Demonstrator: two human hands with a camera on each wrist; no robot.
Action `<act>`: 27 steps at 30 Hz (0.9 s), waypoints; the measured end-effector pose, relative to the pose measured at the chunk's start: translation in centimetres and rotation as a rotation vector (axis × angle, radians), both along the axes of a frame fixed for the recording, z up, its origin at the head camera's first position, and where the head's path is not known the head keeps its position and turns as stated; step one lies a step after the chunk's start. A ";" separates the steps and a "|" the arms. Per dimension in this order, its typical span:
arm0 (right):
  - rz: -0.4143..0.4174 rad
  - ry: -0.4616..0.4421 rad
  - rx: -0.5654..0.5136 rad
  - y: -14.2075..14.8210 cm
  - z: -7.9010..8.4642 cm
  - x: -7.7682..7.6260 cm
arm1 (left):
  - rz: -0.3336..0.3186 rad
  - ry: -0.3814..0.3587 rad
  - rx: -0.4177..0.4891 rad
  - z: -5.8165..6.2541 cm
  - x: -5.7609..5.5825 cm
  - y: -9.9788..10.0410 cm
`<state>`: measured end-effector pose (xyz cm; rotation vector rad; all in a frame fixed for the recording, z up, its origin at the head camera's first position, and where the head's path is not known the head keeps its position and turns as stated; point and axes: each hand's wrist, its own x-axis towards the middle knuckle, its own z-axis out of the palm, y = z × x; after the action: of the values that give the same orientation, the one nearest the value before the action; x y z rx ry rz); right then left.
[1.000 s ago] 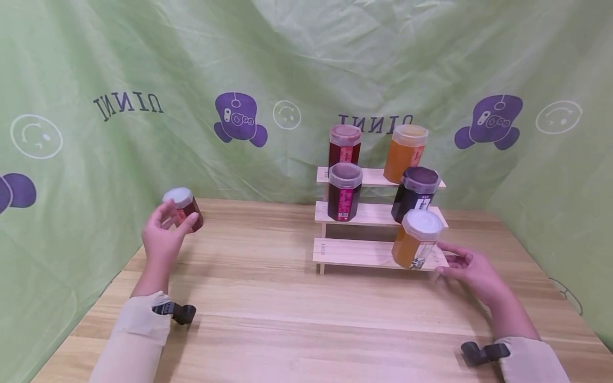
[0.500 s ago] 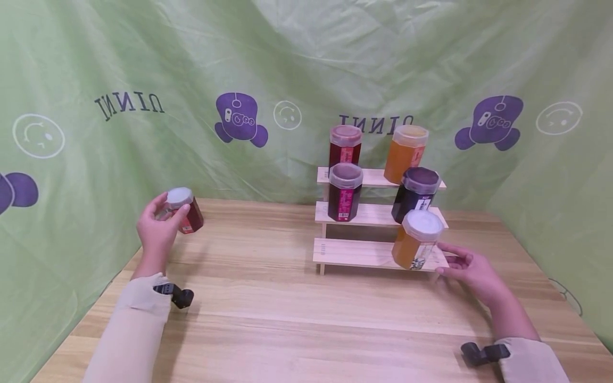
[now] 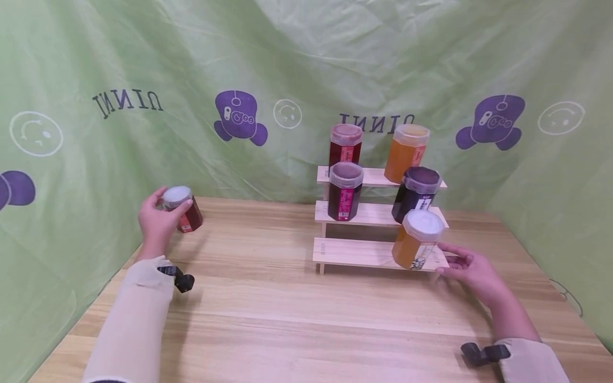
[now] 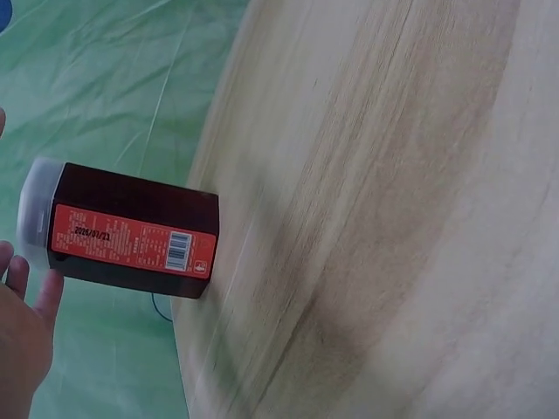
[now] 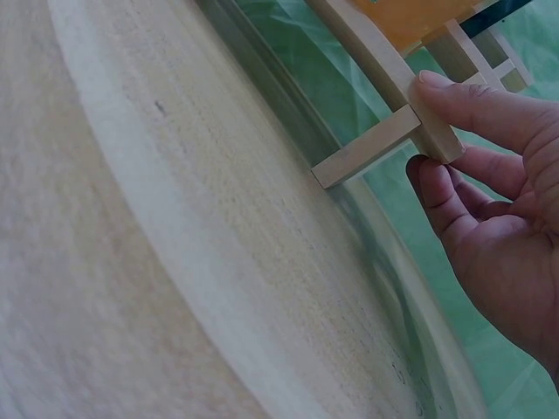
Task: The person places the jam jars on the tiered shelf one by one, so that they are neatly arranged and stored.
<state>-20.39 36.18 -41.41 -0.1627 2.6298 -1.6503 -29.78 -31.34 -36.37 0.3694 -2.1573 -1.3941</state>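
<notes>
At the table's back left, my left hand (image 3: 159,221) grips a dark red jar (image 3: 192,217) near its white lid, thumb on the near side and other fingers partly hidden behind it. The left wrist view shows the jar (image 4: 131,231) with its red barcode label, its base at the tabletop. On the right, my right hand (image 3: 479,274) pinches the end of the lowest board of a three-tier wooden shelf (image 3: 354,252). The right wrist view has the thumb (image 5: 476,100) over that board and fingers beneath. An orange jar (image 3: 406,249) with a white lid stands beside this hand.
A dark purple jar (image 3: 415,199) and a dark jar with a pink label (image 3: 344,199) occupy the middle tier. Up top stand a red jar (image 3: 345,151) and an orange jar (image 3: 403,159). A green printed curtain (image 3: 287,64) hangs around the wooden table (image 3: 297,330).
My left hand has shifted its fingers around the red jar's lid, and the left forearm has moved forward a little. The right hand and the jars on the shelf have stayed put.
</notes>
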 end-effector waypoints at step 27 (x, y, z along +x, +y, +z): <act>-0.011 -0.006 0.025 -0.2 0.2 0.1 | -0.102 -0.104 -0.165 -0.9 -2.4 -2.0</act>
<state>-20.33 35.99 -41.17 -0.1419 2.6505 -1.6178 -32.21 -33.34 -37.24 0.2781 -2.3865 -1.2635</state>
